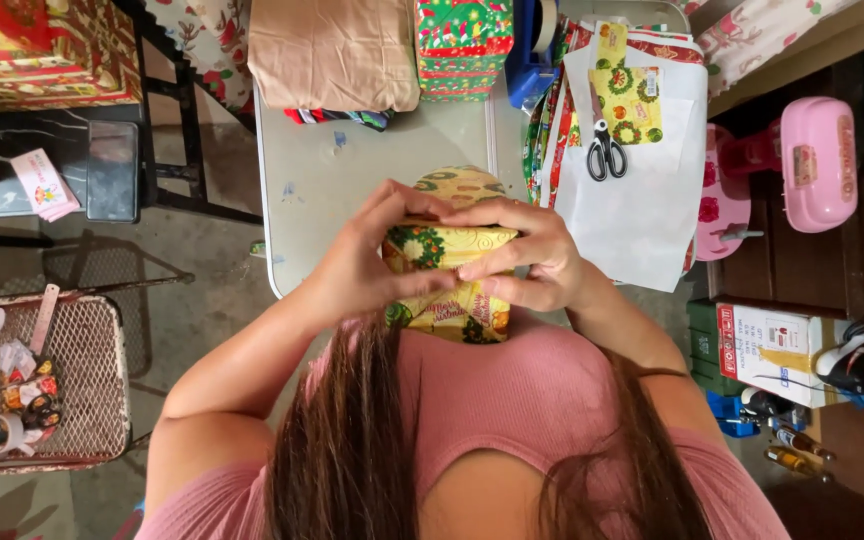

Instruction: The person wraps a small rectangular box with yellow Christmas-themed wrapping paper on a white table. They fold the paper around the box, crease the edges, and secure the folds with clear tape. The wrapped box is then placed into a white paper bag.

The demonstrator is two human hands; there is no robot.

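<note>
The wrapping looks well along: the box between the hands is already covered in yellow-gold paper printed with green wreaths and swirls, and no bare cardboard shows on the faces turned to the camera. What seems left is the closing of the top end, where both hands are pressing the paper down. Whether tape already holds that fold cannot be told, since the fingers cover the seam.

The left hand curls over the near-left upper edge of the box, fingers bent and pinching the paper against it. The right hand lies across the top right, fingers closed down on the same fold, its fingertips meeting those of the left hand. So both hands are closed on the box, gripping it between them.

The box stands at the near edge of the pale table, close against the person's chest. Its lower face shows a wreath and some red lettering; the paper there lies fairly smooth.

Beyond the hands, a little to the right, black-handled scissors rest on a sheet of white paper with scraps of the same wreath paper. Farther beyond, a brown paper bundle and a red-and-green wrapped present sit at the far side of the table.
</note>
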